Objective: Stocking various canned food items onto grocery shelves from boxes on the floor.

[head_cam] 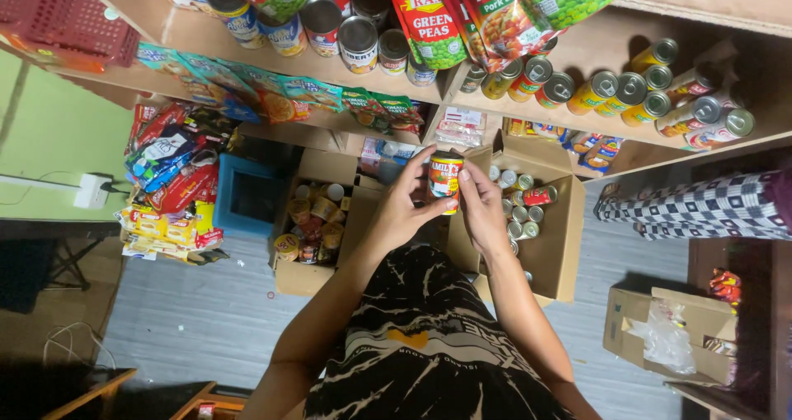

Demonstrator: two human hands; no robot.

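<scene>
Both my hands hold one small tin can [445, 179] with a red and orange label, upright, in front of the wooden shelves. My left hand [404, 207] grips its left side with fingers curled over the top edge. My right hand [483, 210] clasps its right side, thumb on the label. Below the can stand two open cardboard boxes: the left box [307, 278] holds several cans and jars, the right box [565, 238] holds several small tins.
Wooden shelves [577, 49] above carry rows of cans and green pea pouches. Snack packets [169, 181] are piled at the left beside a blue crate [247, 197]. Another cardboard box [668, 333] with clear plastic sits at lower right. A chequered cloth [701, 205] lies at right.
</scene>
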